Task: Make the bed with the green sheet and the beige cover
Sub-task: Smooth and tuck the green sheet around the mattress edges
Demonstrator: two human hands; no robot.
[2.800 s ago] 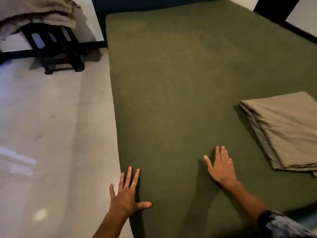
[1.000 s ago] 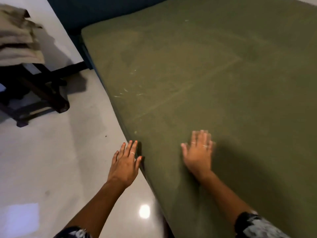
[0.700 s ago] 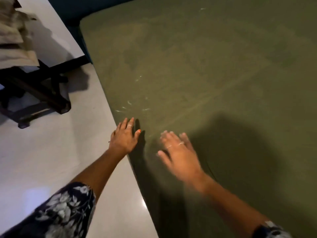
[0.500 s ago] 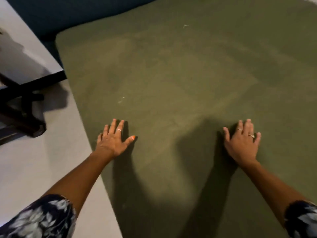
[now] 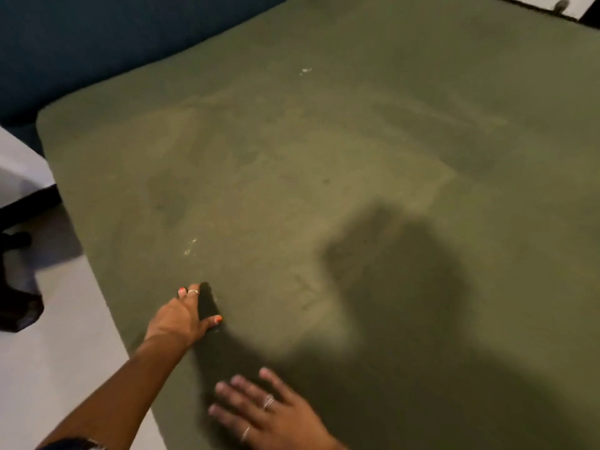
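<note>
Half a second ago the two hands lay spread well apart on the sheet; now the right hand (image 5: pixel 276 414) has swung in close to the body, near the bottom edge of the view, and the left hand (image 5: pixel 181 316) has reached further up along the bed's left side. The view has also shifted, so more of the far left corner shows.

The green sheet (image 5: pixel 341 164) is spread flat over the bed and fills most of the frame. Its long axis runs from the near edge up and to the right, toward the dark blue wall (image 5: pixel 97 37) behind the head end. The left border slants from the far left corner down toward the person, beside the pale floor (image 5: pixel 48 352).

The left hand rests palm down near that border, fingers pointing up the bed, thumb out to the right, its grip released. The right hand lies flat with fingers fanned toward the upper left, grasping nothing; it is blurred and cut off at the wrist by the bottom edge. Rings show on both hands.

A broad shadow darkens the sheet's lower right. A few small pale specks (image 5: pixel 190 246) sit ahead of the left hand. Dark furniture (image 5: pixel 16 306) is cut off at the left edge and too dim to identify.
</note>
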